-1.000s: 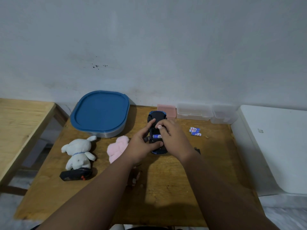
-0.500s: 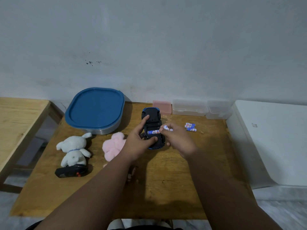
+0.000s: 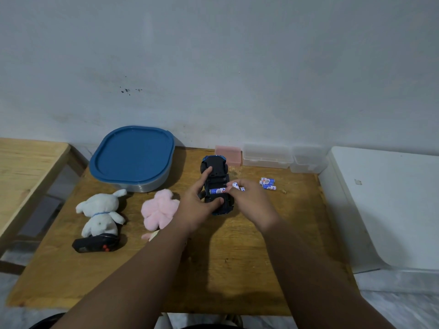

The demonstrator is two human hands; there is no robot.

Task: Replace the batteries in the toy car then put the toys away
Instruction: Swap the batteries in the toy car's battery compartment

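Observation:
A blue toy car (image 3: pixel 217 172) lies upside down in the middle of the wooden table (image 3: pixel 237 269), its black underside up. One blue-and-white battery (image 3: pixel 217 191) sits in its open compartment. My left hand (image 3: pixel 198 205) grips the car, index finger along its left side, thumb on the near end. My right hand (image 3: pixel 251 205) holds another battery (image 3: pixel 237 186) in its fingertips just right of the compartment. Loose batteries (image 3: pixel 268 184) lie on the table to the right.
A blue-lidded container (image 3: pixel 133 157) stands at the back left. A white plush (image 3: pixel 99 214) and a pink plush (image 3: pixel 159 208) lie left of the car, a black remote (image 3: pixel 95 244) in front. Pink (image 3: pixel 228 154) and clear boxes (image 3: pixel 267 155) line the wall.
My right hand has drawn a battery out of the car's compartment and moved it slightly right. The left hand keeps hold of the car. The camera has shifted a little.

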